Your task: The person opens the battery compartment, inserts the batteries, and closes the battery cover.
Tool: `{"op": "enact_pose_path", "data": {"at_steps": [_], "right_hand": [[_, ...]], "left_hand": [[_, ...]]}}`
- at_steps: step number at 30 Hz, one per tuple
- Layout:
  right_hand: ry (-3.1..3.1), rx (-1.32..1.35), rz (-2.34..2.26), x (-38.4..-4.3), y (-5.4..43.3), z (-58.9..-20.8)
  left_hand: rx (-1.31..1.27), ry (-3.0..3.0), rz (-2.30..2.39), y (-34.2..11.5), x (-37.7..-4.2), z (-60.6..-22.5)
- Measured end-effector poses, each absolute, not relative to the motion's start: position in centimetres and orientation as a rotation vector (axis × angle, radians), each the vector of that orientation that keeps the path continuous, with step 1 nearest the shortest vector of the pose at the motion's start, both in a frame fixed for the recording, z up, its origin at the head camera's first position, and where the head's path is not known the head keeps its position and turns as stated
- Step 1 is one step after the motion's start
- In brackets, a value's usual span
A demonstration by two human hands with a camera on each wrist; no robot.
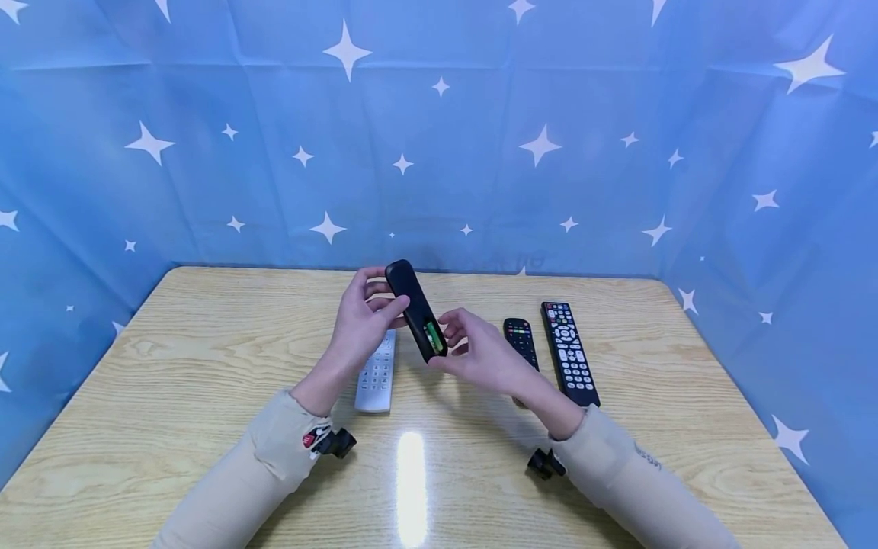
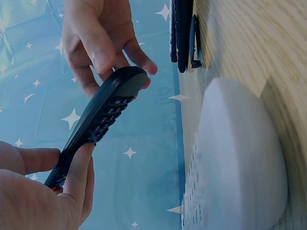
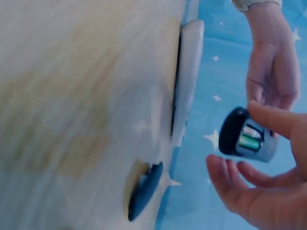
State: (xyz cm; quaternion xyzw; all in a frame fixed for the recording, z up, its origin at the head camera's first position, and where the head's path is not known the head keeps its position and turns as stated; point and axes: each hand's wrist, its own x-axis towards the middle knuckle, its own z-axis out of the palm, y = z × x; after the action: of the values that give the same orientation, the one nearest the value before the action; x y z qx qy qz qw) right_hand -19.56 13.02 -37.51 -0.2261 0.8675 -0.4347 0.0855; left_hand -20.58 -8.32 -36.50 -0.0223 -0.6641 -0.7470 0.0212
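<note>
Held up above the table is a black remote control (image 1: 416,309), its back facing me and its keys showing in the left wrist view. Its battery compartment is uncovered, with a green battery (image 3: 249,141) inside. My left hand (image 1: 361,316) grips the far end between thumb and fingers. At the near end is my right hand (image 1: 480,351), its thumb against the remote's edge; the other fingers are loosely bent and apart from it in the right wrist view. A small dark curved piece (image 3: 145,191) lies on the table, mostly hidden by the right wrist in the head view.
A white remote (image 1: 376,377) lies below the left hand, partly covered by it. To the right are a small black remote (image 1: 521,341), partly behind the right forearm, and a longer black remote (image 1: 569,351). A blue starred curtain (image 1: 439,152) hangs behind the wooden table (image 1: 206,366).
</note>
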Motion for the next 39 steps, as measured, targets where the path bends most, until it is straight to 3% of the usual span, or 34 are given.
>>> {"op": "enact_pose_path", "data": {"at_steps": [12,21,39], "right_hand": [[2.655,-0.831,-0.821,-20.7,15.0,-37.5],[2.673,-0.756,-0.575,-20.9,15.0,-37.8],[2.640,-0.693,-0.538,-21.0,15.0,-37.7]], "left_hand": [[-0.025,-2.086,-2.293,-8.7,-20.7,-36.4],[-0.039,-2.110,-2.279,-9.0,-20.7,-36.5],[-0.036,-2.110,-2.287,-8.9,-20.7,-36.6]]}}
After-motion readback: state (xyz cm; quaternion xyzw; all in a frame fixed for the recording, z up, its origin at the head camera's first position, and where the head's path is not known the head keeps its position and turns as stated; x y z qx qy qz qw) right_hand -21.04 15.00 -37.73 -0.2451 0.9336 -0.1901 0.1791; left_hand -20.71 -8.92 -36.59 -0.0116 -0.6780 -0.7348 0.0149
